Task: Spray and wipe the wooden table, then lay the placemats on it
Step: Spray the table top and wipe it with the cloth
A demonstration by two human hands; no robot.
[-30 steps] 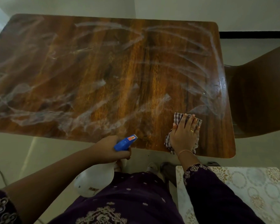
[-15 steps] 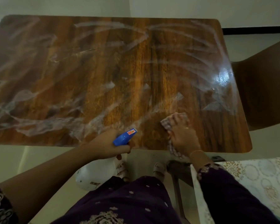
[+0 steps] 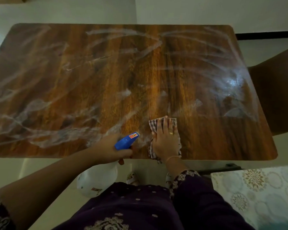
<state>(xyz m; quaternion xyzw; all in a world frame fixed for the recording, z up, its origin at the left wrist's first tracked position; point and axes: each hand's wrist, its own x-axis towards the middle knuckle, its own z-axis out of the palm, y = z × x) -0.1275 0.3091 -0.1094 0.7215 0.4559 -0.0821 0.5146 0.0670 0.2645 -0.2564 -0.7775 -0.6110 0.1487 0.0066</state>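
The wooden table [image 3: 106,77] fills the view, streaked all over with whitish wet smears. My right hand [image 3: 165,140] presses flat on a checked cloth [image 3: 152,124] near the table's front edge, right of centre. My left hand [image 3: 113,148] grips a spray bottle [image 3: 126,140] with a blue trigger head; its white body [image 3: 96,181] hangs below the table edge. A pale placemat [image 3: 256,188] with a floral circle pattern lies at the lower right, off the table.
A dark brown chair [image 3: 276,90] stands against the table's right side. Pale floor surrounds the table. My feet in sandals [image 3: 132,177] show under the front edge, above my dark purple clothing.
My right hand slid the cloth leftward along the front edge, then spread flat on it again, fingers pointing away. The spray bottle in my left hand stayed by the front edge.
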